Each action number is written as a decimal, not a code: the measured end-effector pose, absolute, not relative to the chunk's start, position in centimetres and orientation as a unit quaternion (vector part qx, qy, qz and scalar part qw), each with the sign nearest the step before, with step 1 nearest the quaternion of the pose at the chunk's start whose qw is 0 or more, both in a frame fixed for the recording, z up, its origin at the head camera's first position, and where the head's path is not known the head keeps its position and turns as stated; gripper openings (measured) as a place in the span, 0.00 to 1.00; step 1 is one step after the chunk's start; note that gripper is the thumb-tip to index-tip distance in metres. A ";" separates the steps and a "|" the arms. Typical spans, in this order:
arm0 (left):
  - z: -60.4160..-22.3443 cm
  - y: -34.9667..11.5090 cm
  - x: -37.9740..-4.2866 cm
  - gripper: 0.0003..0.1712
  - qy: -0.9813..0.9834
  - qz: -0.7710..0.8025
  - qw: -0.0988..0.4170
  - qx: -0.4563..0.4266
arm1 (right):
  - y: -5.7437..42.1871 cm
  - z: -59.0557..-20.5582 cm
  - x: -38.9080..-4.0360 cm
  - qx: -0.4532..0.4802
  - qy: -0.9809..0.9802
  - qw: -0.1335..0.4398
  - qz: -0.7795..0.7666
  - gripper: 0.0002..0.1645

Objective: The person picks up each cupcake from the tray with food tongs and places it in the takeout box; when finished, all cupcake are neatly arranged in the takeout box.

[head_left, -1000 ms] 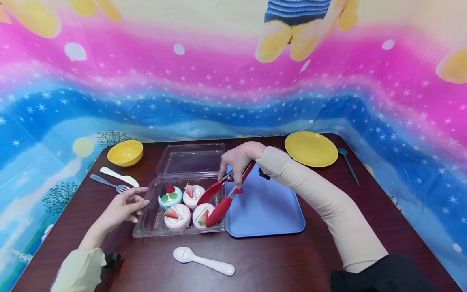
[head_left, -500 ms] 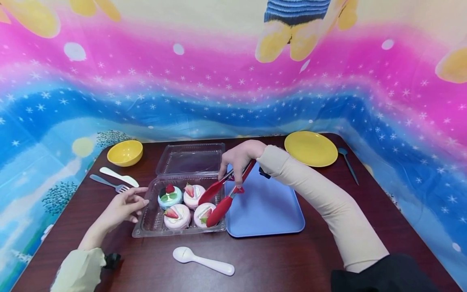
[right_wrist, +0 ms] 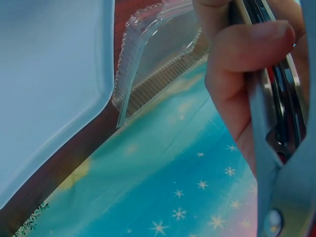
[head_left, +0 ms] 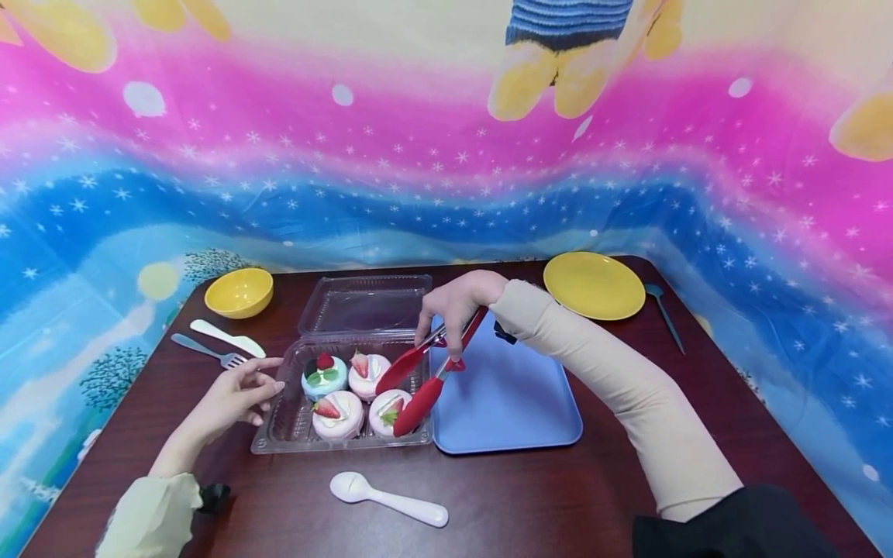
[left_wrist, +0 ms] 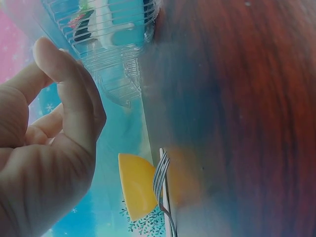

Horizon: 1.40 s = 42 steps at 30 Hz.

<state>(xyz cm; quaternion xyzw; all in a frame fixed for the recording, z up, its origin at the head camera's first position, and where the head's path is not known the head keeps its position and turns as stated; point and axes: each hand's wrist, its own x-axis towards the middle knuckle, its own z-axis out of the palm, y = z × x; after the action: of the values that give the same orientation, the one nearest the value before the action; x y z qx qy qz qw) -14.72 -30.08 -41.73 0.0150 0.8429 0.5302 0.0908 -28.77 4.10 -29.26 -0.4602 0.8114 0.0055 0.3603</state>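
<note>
My right hand (head_left: 456,306) grips red-tipped metal tongs (head_left: 420,407), pointing down into a clear plastic container (head_left: 282,434). The tongs are spread, their two red tips on either side of the front right cake (head_left: 386,415), a pink one with cream and strawberry. Beside it sit a second pink cake (head_left: 338,416), a third pink one (head_left: 366,372) at the back and a blue cake (head_left: 324,380) with a raspberry. At the container's left rim, my left hand (head_left: 233,395) has its thumb and index fingertips against the edge, fingers loosely bent.
A blue tray (head_left: 516,411) lies right of the container, whose lid (head_left: 368,302) is folded back. Around them are a yellow bowl (head_left: 239,293), white knife (head_left: 226,337), fork (head_left: 208,349), white spoon (head_left: 391,500), yellow plate (head_left: 594,285) and dark green spoon (head_left: 666,318).
The red tips have shifted very slightly, and the front right cake has nudged a little with them. My left hand keeps its place at the rim.
</note>
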 end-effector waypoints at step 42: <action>-41.4 -29.9 -14.7 0.33 0.846 0.525 0.091 0.003 | 4.0 -29.7 -29.4 -0.476 0.797 0.372 0.001 0.38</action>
<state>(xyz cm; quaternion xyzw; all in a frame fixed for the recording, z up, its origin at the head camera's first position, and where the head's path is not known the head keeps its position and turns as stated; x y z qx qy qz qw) -14.69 -29.90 -41.36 0.0032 0.8462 0.5251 0.0909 -29.42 3.96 -29.71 -0.4757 0.7970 0.0012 0.3722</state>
